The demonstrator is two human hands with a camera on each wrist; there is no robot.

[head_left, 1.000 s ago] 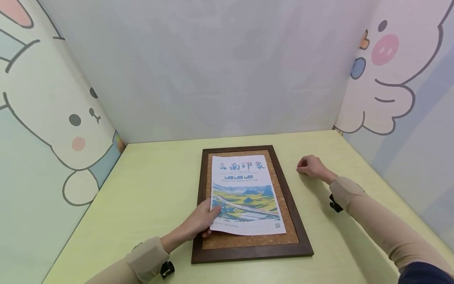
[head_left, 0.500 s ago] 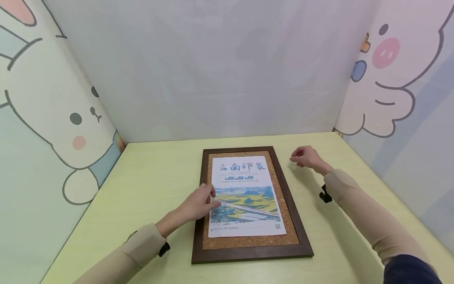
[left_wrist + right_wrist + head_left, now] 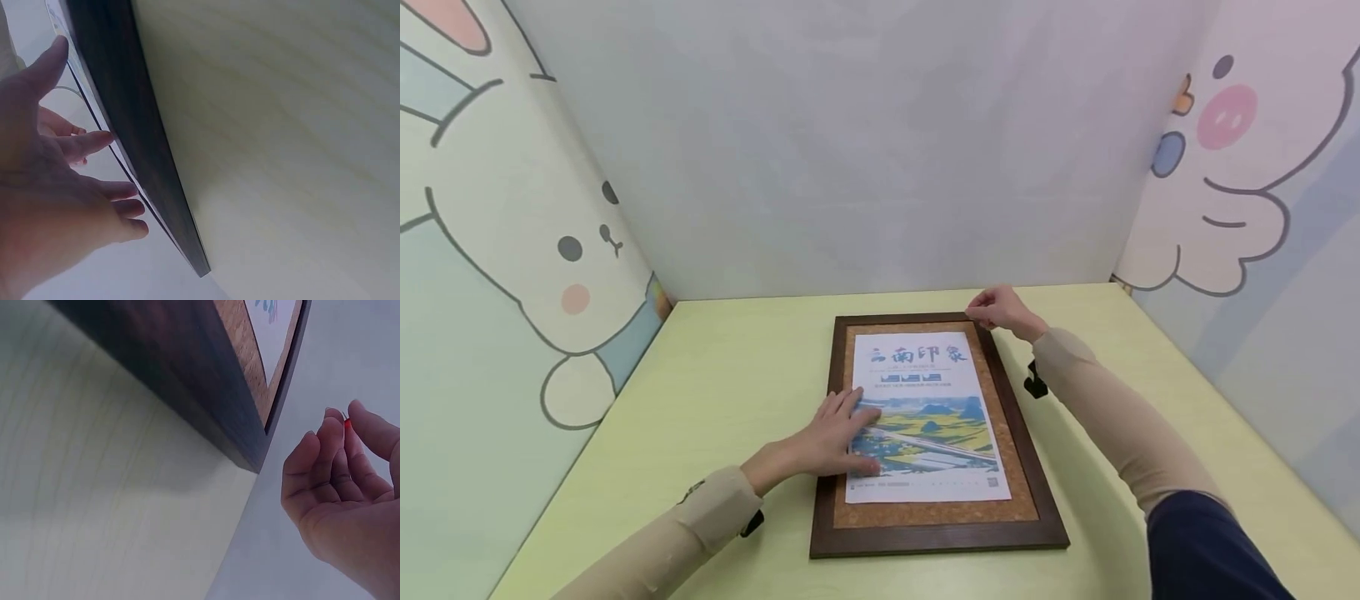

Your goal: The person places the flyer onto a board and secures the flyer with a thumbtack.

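Nearest us, the left grip (image 3: 829, 440) has fingers straight and spread, over the left edge of the white rectangular paper poster (image 3: 928, 417). The poster's long axis runs away from us on the brown-framed cork board (image 3: 938, 539). Farther out, the right grip (image 3: 1003, 312) pinches a small red pin with a thin point (image 3: 347, 424). We find it just beyond the poster's far right corner, the right grip being nearer.

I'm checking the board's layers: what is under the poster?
Cork shows around the poster, inside the brown frame; what lies directly beneath the poster is covered.
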